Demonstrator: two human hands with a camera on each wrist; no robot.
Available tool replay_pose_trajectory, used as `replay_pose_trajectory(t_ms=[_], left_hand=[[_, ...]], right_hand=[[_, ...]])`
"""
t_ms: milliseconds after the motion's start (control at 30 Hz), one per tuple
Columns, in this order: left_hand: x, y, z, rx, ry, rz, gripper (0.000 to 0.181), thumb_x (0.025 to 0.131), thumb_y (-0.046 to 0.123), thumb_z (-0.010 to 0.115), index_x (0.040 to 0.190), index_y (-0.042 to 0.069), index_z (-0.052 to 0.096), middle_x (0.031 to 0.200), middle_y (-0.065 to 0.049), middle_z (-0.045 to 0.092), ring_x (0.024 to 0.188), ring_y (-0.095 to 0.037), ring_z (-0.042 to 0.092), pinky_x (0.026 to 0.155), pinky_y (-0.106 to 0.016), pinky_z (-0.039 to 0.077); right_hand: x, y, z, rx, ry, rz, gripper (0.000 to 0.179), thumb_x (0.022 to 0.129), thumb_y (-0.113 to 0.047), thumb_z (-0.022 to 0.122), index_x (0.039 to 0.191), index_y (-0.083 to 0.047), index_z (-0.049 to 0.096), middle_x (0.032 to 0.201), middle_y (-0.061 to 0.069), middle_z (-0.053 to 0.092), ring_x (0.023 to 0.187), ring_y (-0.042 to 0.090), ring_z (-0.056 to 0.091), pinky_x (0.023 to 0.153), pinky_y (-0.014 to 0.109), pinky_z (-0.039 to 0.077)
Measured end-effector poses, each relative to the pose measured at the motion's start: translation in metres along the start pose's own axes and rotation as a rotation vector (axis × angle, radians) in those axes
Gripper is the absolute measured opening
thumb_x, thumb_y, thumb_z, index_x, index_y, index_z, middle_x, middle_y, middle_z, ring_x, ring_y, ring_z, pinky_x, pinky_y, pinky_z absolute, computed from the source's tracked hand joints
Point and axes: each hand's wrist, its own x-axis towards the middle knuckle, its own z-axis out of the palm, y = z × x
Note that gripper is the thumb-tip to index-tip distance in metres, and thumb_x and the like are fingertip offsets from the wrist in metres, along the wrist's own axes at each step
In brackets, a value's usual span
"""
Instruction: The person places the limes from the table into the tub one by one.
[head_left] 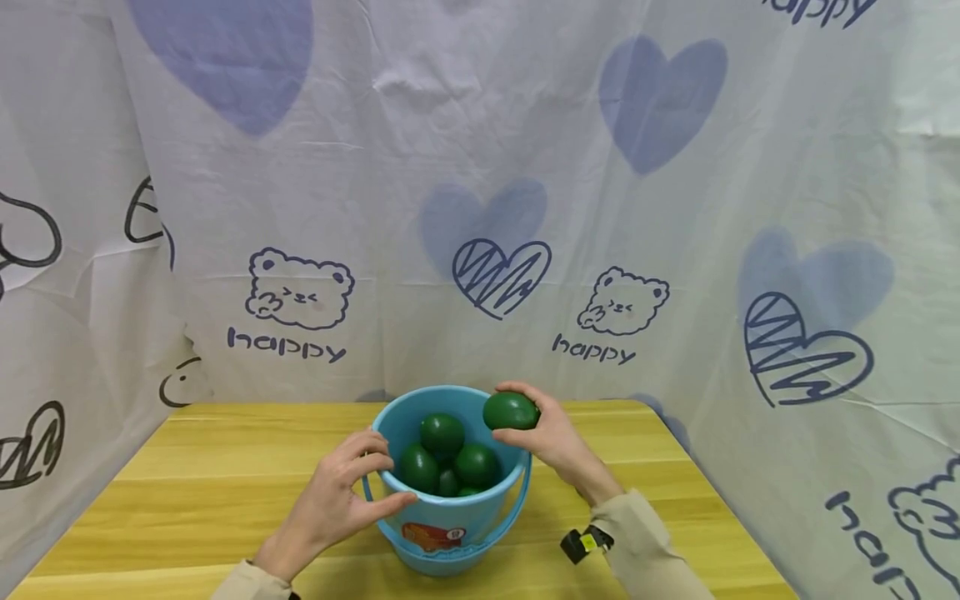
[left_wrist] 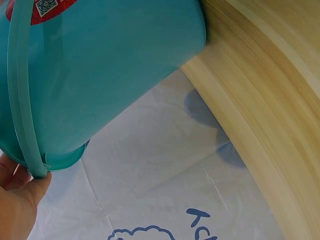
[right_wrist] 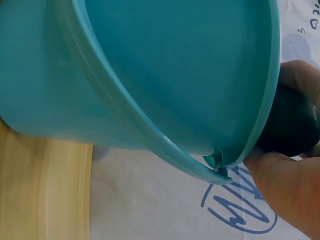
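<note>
A light blue bucket (head_left: 487,510) stands upright on the table, its handle hanging down at the front. Inside it lie several dark green avocados (head_left: 442,434). My left hand (head_left: 333,492) grips the bucket's left rim, with the thumb along the front edge; in the left wrist view the thumb (left_wrist: 37,189) and fingers meet at the rim by the handle's end. With my right hand (head_left: 558,442) I hold another avocado (head_left: 510,411) between thumb and fingers, above the bucket's right rim. The right wrist view shows this avocado (right_wrist: 290,122) partly hidden behind the rim.
The wooden table (head_left: 247,467) extends to both sides of the bucket. A white curtain (head_left: 405,208) with blue hearts and bears hangs behind its far edge and along the sides. A black strap device (head_left: 585,543) sits at my right wrist.
</note>
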Motion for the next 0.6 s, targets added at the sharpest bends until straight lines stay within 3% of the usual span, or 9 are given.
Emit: replay_pose_trajectory(t_ms=[400, 600], left_hand=[[-0.0007, -0.0003, 0.0003, 0.006, 0.007, 0.012, 0.031, 0.070, 0.042, 0.088, 0.084, 0.021, 0.071, 0.100, 0.009, 0.062, 0.098, -0.010, 0.057, 0.084, -0.040, 0.061], [0.0001, -0.0008, 0.0006, 0.004, 0.008, 0.017, 0.032, 0.069, 0.041, 0.088, 0.085, 0.021, 0.070, 0.101, 0.008, 0.063, 0.098, -0.010, 0.057, 0.084, -0.039, 0.060]], right_hand=[[0.0007, -0.0007, 0.0059, -0.075, -0.072, -0.050, 0.061, 0.082, -0.015, 0.080, 0.136, -0.014, 0.054, 0.138, 0.010, 0.055, 0.114, 0.029, 0.057, 0.095, 0.044, 0.053], [0.0000, -0.0034, 0.0072, -0.087, -0.087, -0.050, 0.053, 0.082, -0.017, 0.081, 0.130, -0.017, 0.060, 0.131, 0.012, 0.058, 0.107, 0.027, 0.059, 0.089, 0.040, 0.055]])
